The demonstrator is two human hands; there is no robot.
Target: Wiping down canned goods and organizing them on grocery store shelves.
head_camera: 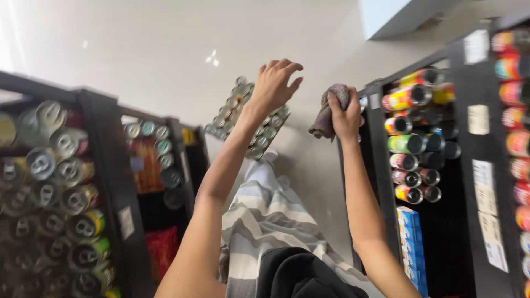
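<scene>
My right hand (345, 117) is closed around a crumpled grey-purple cloth (329, 112), held out beside the edge of the dark shelf unit (379, 143) on the right. My left hand (274, 84) is raised with its fingers spread and nothing in it, hovering over a tray of drink cans (248, 118) that sits on the pale floor ahead. My striped grey-and-white trousers (270, 215) show below between both forearms.
Dark shelving on the left (105, 182) holds rows of cans seen end-on. The right shelves carry colourful cans (411, 144) lying on their sides and blue boxes (411, 243) lower down. The pale floor (165, 49) runs as an aisle between them.
</scene>
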